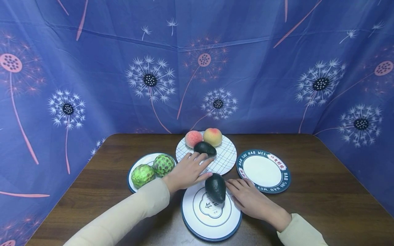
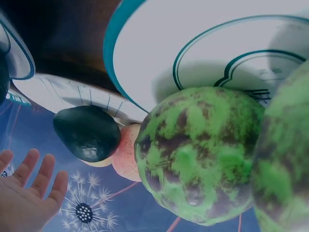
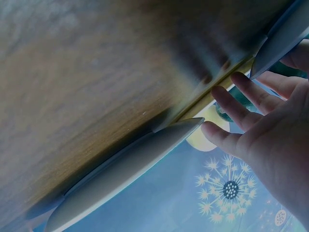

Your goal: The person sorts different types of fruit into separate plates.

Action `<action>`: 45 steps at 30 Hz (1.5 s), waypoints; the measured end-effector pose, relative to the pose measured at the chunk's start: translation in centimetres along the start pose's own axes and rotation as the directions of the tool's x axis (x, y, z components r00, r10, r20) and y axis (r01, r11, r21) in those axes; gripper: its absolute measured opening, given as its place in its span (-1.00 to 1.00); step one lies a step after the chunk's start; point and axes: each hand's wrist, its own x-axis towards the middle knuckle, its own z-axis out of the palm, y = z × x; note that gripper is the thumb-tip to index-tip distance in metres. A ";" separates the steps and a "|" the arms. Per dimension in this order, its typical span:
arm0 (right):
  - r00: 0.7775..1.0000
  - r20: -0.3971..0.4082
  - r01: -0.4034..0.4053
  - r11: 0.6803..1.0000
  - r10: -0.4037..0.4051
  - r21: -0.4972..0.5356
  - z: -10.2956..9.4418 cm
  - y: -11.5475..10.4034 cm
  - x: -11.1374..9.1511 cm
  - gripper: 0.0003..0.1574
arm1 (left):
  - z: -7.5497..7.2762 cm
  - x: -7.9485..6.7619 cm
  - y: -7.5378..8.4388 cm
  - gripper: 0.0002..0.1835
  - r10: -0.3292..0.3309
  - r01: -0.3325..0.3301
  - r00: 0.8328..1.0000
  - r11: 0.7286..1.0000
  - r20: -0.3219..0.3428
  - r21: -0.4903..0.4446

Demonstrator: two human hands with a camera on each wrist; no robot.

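My left hand (image 1: 189,171) reaches over the gap between the plates, fingers spread, fingertips close to a dark avocado (image 1: 205,148) on the grid-patterned plate (image 1: 226,159). In the left wrist view that avocado (image 2: 87,133) shows beyond the extended fingers. A second dark avocado (image 1: 215,188) lies on the blue-rimmed front plate (image 1: 212,230), between my hands. At that plate's right edge is my right hand (image 1: 250,198), its fingers extended toward the left. In the right wrist view the right hand (image 3: 270,116) has loosely straight fingers and holds nothing.
Two peaches, one pinkish (image 1: 193,139) and one yellowish (image 1: 213,137), sit at the back of the grid plate. Two green custard apples (image 1: 143,176) rest on the left plate (image 1: 130,176). A plate with a lettered dark rim (image 1: 261,171) stands right. Patterned blue cloth (image 1: 252,85) hangs behind the table.
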 end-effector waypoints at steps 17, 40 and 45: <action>0.999 -0.031 0.014 1.000 -0.015 -0.025 0.0 0.1 0.0 -0.40 | 0.7 2.7 -1.7 -0.40 -0.137 0.135 0.991 0.981 0.001 0.142; 0.999 -0.048 0.007 1.000 -0.008 -0.024 -0.1 0.1 -0.1 -0.37 | 1.7 4.6 -2.6 -0.28 -0.234 0.206 0.963 0.959 0.131 0.194; 0.999 -0.043 0.013 1.000 -0.014 -0.009 -0.1 0.1 -0.1 -0.37 | 1.9 4.9 -2.6 -0.29 -0.221 0.189 0.967 0.955 0.125 0.229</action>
